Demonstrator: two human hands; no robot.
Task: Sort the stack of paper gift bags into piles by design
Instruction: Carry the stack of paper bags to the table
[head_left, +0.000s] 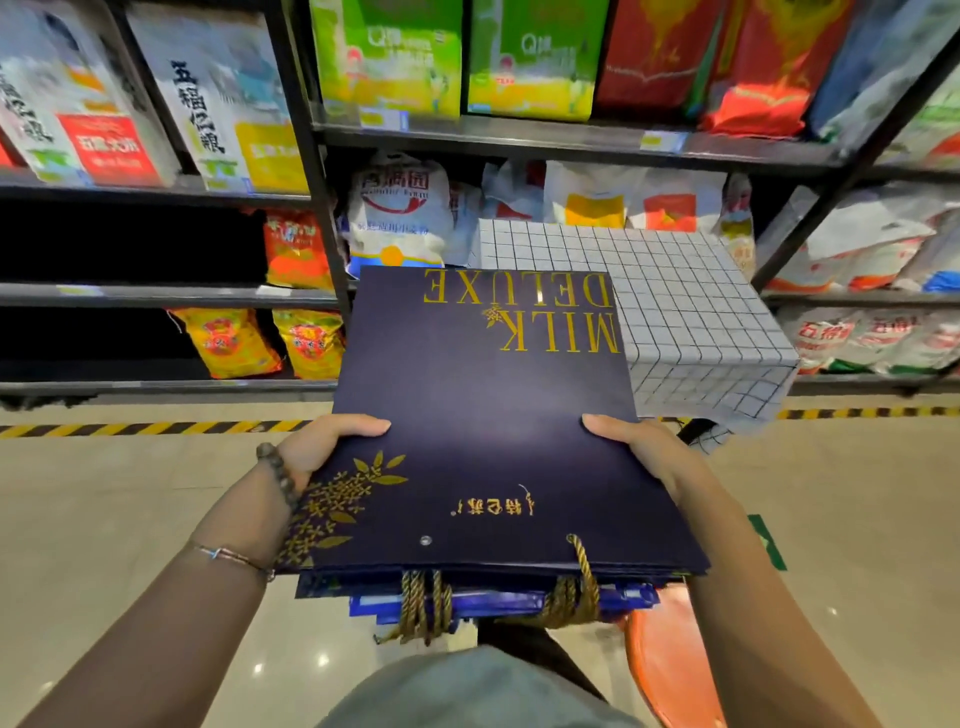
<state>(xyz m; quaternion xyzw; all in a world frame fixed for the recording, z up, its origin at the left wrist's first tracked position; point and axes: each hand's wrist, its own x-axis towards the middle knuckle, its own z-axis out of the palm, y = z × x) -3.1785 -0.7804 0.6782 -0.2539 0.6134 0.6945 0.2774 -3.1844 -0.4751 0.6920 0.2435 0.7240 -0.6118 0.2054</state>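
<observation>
Navy gift bags between left hand and right hand; checked table beyond.

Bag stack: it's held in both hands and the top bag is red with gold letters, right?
Not quite. The top bag is dark navy blue, not red, as the head view shows. The rest is right: its letters are gold, and the left hand and right hand both hold the stack.
</observation>
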